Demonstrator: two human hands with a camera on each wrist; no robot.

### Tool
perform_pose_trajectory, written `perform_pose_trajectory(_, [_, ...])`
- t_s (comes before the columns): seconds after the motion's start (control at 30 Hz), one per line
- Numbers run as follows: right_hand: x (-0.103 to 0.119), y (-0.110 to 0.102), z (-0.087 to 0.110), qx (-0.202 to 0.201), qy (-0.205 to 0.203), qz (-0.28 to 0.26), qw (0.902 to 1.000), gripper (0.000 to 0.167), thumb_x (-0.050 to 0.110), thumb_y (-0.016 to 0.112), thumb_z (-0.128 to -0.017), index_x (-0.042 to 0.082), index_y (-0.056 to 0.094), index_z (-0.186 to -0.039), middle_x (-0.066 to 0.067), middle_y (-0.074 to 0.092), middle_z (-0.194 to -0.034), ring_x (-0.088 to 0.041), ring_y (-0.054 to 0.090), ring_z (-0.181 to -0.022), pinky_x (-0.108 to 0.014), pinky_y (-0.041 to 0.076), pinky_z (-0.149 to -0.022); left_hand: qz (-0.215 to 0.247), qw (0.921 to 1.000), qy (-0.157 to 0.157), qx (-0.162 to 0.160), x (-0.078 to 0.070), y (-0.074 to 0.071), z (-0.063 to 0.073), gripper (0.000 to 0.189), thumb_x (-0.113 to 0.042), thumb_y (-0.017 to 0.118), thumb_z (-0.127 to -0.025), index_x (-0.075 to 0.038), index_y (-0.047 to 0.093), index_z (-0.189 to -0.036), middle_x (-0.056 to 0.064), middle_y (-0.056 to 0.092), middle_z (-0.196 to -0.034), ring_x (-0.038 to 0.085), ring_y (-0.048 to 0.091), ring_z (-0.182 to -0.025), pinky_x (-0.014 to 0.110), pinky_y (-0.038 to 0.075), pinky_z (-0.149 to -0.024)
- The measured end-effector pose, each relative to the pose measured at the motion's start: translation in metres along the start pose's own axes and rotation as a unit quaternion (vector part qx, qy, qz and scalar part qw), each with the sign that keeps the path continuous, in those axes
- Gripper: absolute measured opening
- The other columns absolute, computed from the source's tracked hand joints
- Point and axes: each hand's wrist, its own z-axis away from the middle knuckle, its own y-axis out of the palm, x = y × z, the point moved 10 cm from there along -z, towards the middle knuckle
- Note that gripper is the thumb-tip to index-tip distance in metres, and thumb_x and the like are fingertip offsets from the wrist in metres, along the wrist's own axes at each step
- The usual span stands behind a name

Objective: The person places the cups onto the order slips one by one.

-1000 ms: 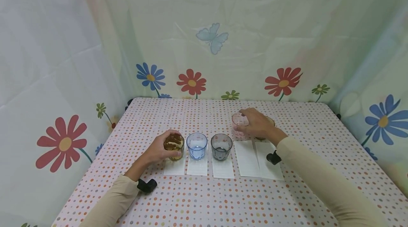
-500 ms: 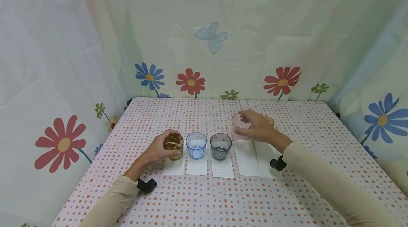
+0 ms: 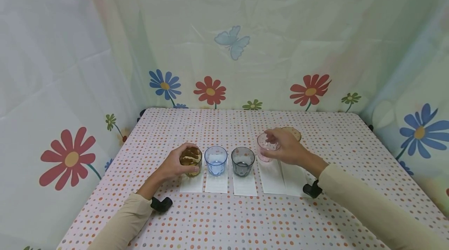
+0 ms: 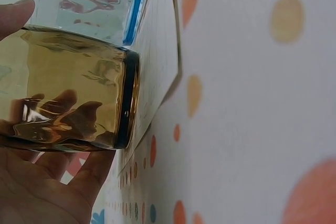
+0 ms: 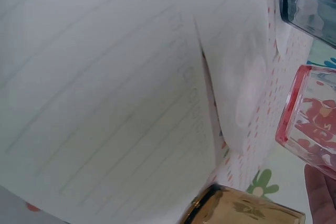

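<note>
My left hand (image 3: 174, 164) curls round an amber glass tumbler (image 3: 193, 158), which stands on the leftmost paper strip. Up close in the left wrist view, the fingers show through that glass's amber wall (image 4: 68, 66). My right hand (image 3: 289, 149) grips a pink tumbler (image 3: 264, 144) by its sides, thumb toward me, over the back end of the fourth strip (image 3: 271, 179). In the right wrist view the pink tumbler's base (image 5: 294, 103) appears raised and slightly tilted. A blue tumbler (image 3: 216, 164) and a grey tumbler (image 3: 243, 166) stand upright between my hands on their own strips.
Another amber tumbler (image 3: 294, 132) stands behind my right hand, partly hidden by it. The rightmost lined paper strip (image 3: 295, 181) overlaps or abuts its neighbour. A dotted cloth (image 3: 224, 226) covers the table, with a flowered curtain (image 3: 270, 59) behind.
My right hand has brought the pink tumbler toward me, from behind the strips to over the fourth strip's back end. The left hand and its amber tumbler have stayed put.
</note>
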Motion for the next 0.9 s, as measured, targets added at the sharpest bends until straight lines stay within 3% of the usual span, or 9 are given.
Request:
perform_pose_trajectory(0.27, [-0.001,0.004,0.01,-0.001,-0.008,-0.01,0.9999,0.066,0.031,0.086,-0.081,-0.002,0.06,-0.132,-0.011,0.07,-0.11,-0.026,0.066,-0.1,-0.048,0.057,-0.086,0.005,1.0,0.0,-0.002,0.001,0.0,0.001,0.063,-0.017,0.083,-0.084,-0.014,0.053,-0.138,0.014,0.063,-0.128,0.031,0.063,-0.117,0.048,0.053,-0.099])
perform_pose_trajectory(0.57, [0.0,0.011,0.02,0.015,-0.024,-0.033,0.9991,0.066,0.028,0.088,-0.079,-0.005,0.061,-0.129,-0.009,0.071,-0.105,-0.024,0.067,-0.097,-0.046,0.058,-0.085,0.006,1.0,0.0,-0.003,0.002,0.001,0.002,0.064,-0.018,0.083,-0.084,-0.015,0.052,-0.139,0.013,0.063,-0.129,0.031,0.063,-0.117,0.047,0.053,-0.099])
perform_pose_trajectory(0.9, [-0.001,0.015,0.03,0.021,-0.032,-0.033,0.9987,0.069,0.033,0.09,-0.075,0.0,0.061,-0.128,-0.007,0.072,-0.107,-0.024,0.068,-0.101,-0.047,0.057,-0.087,0.007,0.9999,0.008,-0.002,-0.001,0.0,0.0,0.064,-0.016,0.083,-0.084,-0.011,0.052,-0.14,0.016,0.063,-0.129,0.033,0.063,-0.117,0.048,0.053,-0.098])
